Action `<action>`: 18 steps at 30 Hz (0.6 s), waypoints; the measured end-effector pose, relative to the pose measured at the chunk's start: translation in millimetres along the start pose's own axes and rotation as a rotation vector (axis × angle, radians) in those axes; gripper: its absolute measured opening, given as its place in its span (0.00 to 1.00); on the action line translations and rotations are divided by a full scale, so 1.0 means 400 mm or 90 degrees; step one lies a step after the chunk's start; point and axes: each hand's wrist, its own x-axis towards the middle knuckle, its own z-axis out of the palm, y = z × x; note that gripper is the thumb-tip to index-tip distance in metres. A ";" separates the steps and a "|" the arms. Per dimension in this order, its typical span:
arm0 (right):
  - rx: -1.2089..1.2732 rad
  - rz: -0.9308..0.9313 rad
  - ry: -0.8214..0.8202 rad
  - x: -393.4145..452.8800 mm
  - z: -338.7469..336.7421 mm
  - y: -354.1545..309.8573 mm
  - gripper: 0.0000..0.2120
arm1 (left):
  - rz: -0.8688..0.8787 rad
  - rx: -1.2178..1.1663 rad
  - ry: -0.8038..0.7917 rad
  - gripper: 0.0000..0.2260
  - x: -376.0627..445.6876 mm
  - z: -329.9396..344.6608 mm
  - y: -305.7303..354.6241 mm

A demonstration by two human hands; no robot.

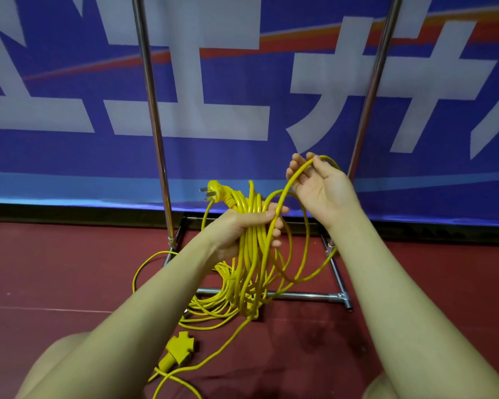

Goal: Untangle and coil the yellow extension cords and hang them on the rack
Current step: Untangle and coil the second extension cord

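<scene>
Left hand point(242, 228) grips a bundle of yellow cord loops point(252, 243), fingers wrapped round them; the plug point(213, 191) sticks out above the fist. Right hand point(319, 185), palm up, fingers loosely curled round a single cord strand point(293, 182) arcing back to the bundle. Remaining cord hangs down to a tangle on the red floor point(55, 272) at the chrome rack point(153, 110) base. Socket block point(179, 348) lies on the floor nearer the person. Blue banner point(242, 82) behind.

Loose yellow cord point(213, 309) clutters the floor point(69, 269) around the rack base bar point(300, 296). Two chrome uprights point(153, 110) flank an open gap before the banner point(242, 156).
</scene>
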 end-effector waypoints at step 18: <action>-0.736 0.023 -0.174 -0.045 0.008 0.122 0.05 | 0.224 -0.236 0.242 0.07 0.010 -0.072 0.083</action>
